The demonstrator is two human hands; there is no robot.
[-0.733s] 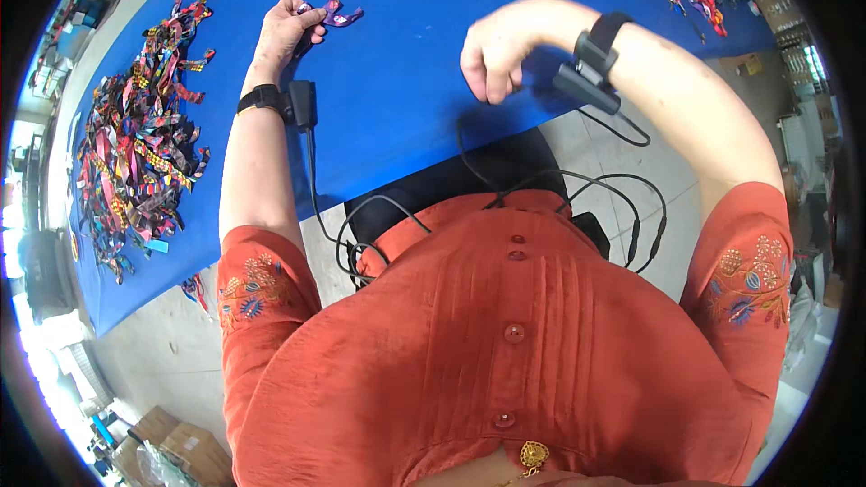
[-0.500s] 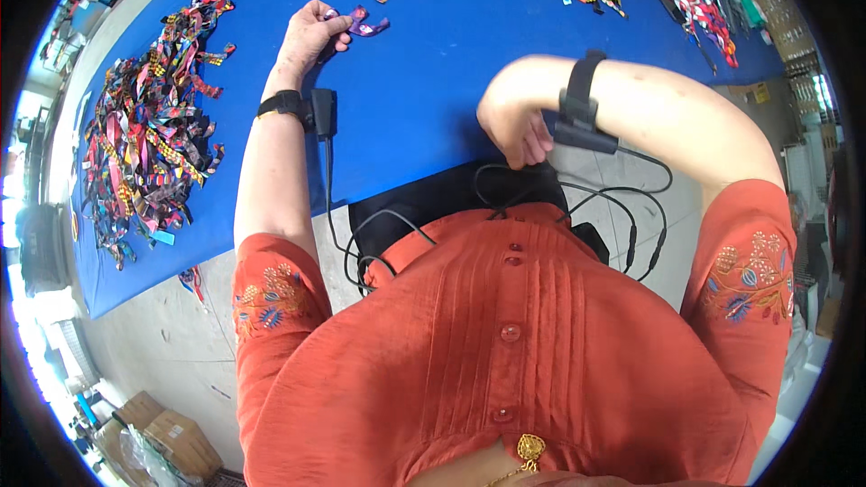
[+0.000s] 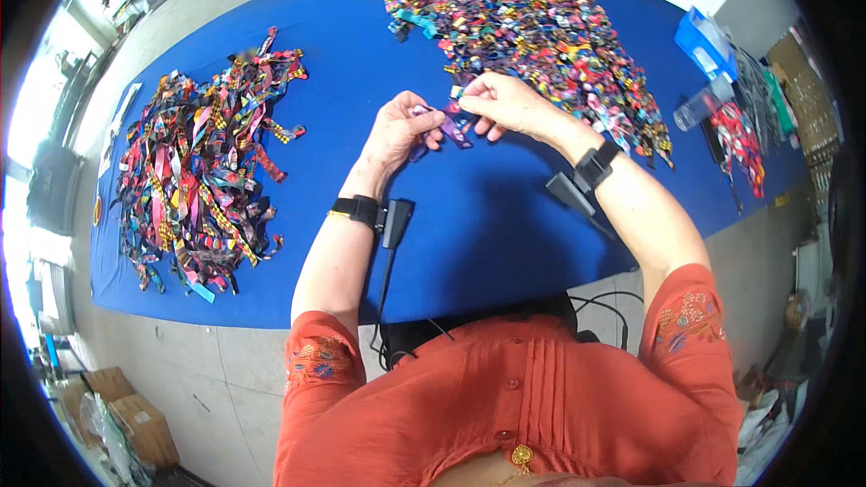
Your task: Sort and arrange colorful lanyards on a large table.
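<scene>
Above the blue tabletop, my left hand (image 3: 404,129) is closed, thumb against fingers, around a purple printed fabric strip (image 3: 458,133). One end of the strip pokes out to the right of the fingertips, and a darker part hangs below. Close beside it, my right hand (image 3: 505,106) has thumb and forefinger pinched together at a small bit of coloured material. Whether that bit belongs to the purple strip I cannot tell. Just beyond my right hand lies a wide spread of small multicoloured knotted fabric pieces (image 3: 532,22).
On the left lies a heap of long patterned fabric strips (image 3: 194,176). At the right end of the blue-covered table (image 3: 334,63) are a blue bin (image 3: 706,45), a clear plastic bottle (image 3: 704,104) and red-and-white strips (image 3: 741,149). Cardboard boxes (image 3: 144,428) stand on the floor, lower left.
My right hand has come up from near my lap to meet the left hand. The purple strip remains in my left hand. The view has shifted, showing more of the far table.
</scene>
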